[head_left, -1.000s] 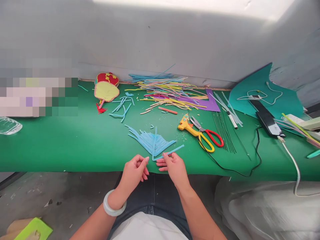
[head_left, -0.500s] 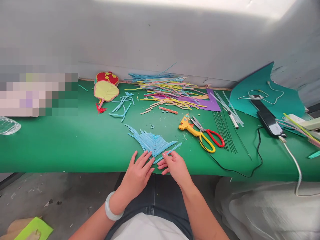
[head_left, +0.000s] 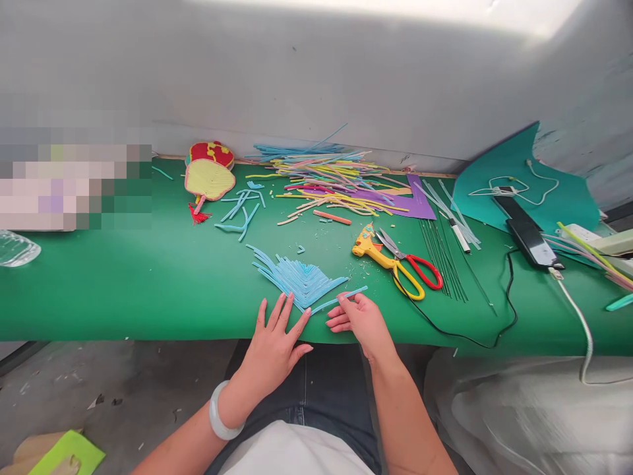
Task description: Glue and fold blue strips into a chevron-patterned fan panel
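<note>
A V-shaped panel of blue pipe cleaners (head_left: 302, 280) lies near the table's front edge, its nested strips pointing toward me. My left hand (head_left: 277, 333) is spread flat at its lower left, fingertips resting on the strips and near the point of the V. Between thumb and fingers, my right hand (head_left: 363, 320) pinches the right arm of a bent blue pipe cleaner (head_left: 329, 303). That strip runs along the panel's lower right side with a narrow gap of green between them. Its left part is partly hidden by my left fingers.
Behind lies a pile of coloured pipe cleaners (head_left: 336, 175) over purple sheets. A yellow glue gun (head_left: 370, 249) and scissors (head_left: 415, 264) sit to the right, beside thin wires (head_left: 442, 264). A yellow fan-shaped piece (head_left: 210, 179) is at the back left. A black cable (head_left: 459, 338) crosses the right side.
My right hand has moved right and slightly down along the bent strip, whose bend now sits closer to the panel. My left fingers have spread more, with the index finger at the V's point.
</note>
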Demonstrator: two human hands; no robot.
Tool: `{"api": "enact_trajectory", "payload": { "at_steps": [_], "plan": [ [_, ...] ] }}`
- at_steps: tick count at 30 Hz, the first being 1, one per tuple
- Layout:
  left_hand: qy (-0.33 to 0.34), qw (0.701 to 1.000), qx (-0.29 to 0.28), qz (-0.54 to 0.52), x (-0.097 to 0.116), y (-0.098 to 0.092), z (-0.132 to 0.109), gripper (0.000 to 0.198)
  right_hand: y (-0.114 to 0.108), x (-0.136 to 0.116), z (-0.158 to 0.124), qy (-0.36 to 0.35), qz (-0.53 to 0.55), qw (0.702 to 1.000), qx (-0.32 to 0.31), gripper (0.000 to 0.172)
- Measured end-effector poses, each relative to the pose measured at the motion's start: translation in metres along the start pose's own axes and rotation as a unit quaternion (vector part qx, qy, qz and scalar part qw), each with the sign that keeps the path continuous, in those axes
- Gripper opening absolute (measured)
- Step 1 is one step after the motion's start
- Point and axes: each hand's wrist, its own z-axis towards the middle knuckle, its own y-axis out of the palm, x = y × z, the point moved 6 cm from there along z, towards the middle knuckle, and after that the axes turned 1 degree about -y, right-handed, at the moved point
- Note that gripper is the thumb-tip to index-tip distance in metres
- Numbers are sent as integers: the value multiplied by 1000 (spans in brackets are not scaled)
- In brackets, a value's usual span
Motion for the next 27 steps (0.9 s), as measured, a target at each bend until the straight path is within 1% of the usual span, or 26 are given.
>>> {"api": "enact_trajectory", "payload": {
  "at_steps": [3, 7, 10, 11, 12, 13, 14, 15, 16, 17, 18, 19, 20, 21, 22, 24, 27],
  "plan": [
    [-15, 1000, 4, 2, 1, 2, 0, 61, -3, -4, 5, 8, -19, 1000, 3, 19],
    [-31, 999, 8, 9, 2, 4, -1, 65, -2, -3, 11, 10, -47, 999, 1, 23],
    [-36, 999, 5, 18, 1, 5, -2, 66, -2, -1, 11, 1, -61, 998, -1, 31],
    [-36, 999, 4, 18, 1, 5, -3, 67, -3, -1, 9, -9, -65, 998, 10, 35],
    [-35, 999, 3, 17, 0, 4, -3, 67, -5, -3, 7, -35, -75, 996, 33, 39],
    [-35, 999, 3, 14, 0, 4, -3, 68, -7, -7, 4, -81, -95, 990, 64, 41],
    [-34, 999, 4, 11, 0, 4, -3, 67, -8, -14, 0, -149, -125, 976, 98, 42],
    [-31, 999, 4, 8, 0, 4, -3, 67, -7, -23, -6, -234, -167, 950, 124, 40],
    [-29, 1000, 4, 6, -1, 3, -3, 65, -1, -32, -12, -326, -216, 911, 132, 36],
    [-26, 1000, 4, 5, -1, 3, -3, 64, 9, -38, -19, -410, -265, 864, 121, 30],
    [-24, 1000, 4, 4, -1, 3, -3, 63, 19, -40, -23, -475, -308, 819, 95, 25],
    [-23, 1000, 4, 4, -2, 3, -2, 62, 29, -41, -26, -521, -345, 778, 67, 22],
    [-22, 1000, 3, 4, -2, 3, -2, 63, 36, -39, -27, -549, -375, 745, 44, 22],
    [-21, 1000, 2, 5, -3, 3, -2, 63, 41, -38, -26, -564, -399, 723, 31, 23],
    [-20, 1000, 1, 6, -3, 3, -2, 64, 43, -36, -24, -568, -418, 708, 31, 22],
    [-16, 1000, 0, 8, -4, 3, -1, 63, 42, -33, -19, -559, -447, 697, 51, 20],
    [-13, 1000, -5, 11, -6, 4, -1, 62, 33, -30, -15, -531, -477, 694, 91, 17]
  ]
}}
